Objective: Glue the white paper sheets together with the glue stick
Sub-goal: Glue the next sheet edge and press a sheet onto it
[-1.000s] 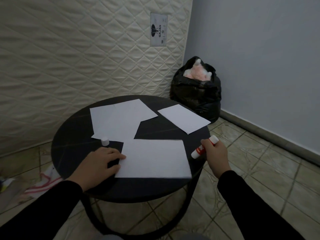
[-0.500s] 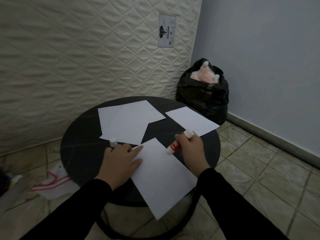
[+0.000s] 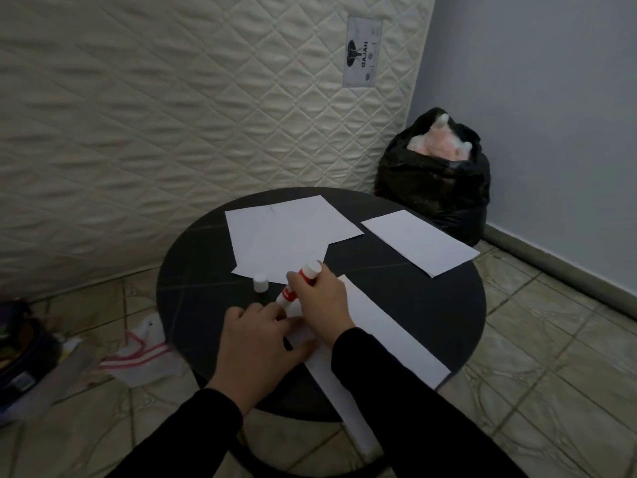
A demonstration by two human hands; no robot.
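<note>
A single wide-angle view comes from the person's head, looking forward and steeply down over both sleeved arms onto a round dark table (image 3: 193,270) close below; the hands sit near the centre of the frame, within arm's reach of the lens. Beyond the table the view faces a quilted mattress (image 3: 172,115) leaning upright and a room corner with a grey wall (image 3: 551,98); tiled floor (image 3: 551,339) fills the lower edges.

White paper sheets (image 3: 293,232) are showing bright on the black tabletop (image 3: 431,298); the glue stick (image 3: 299,282) is showing red and white, beside a cream diamond-quilted mattress (image 3: 172,115) and black bag (image 3: 434,188) holding pink fluff.
</note>
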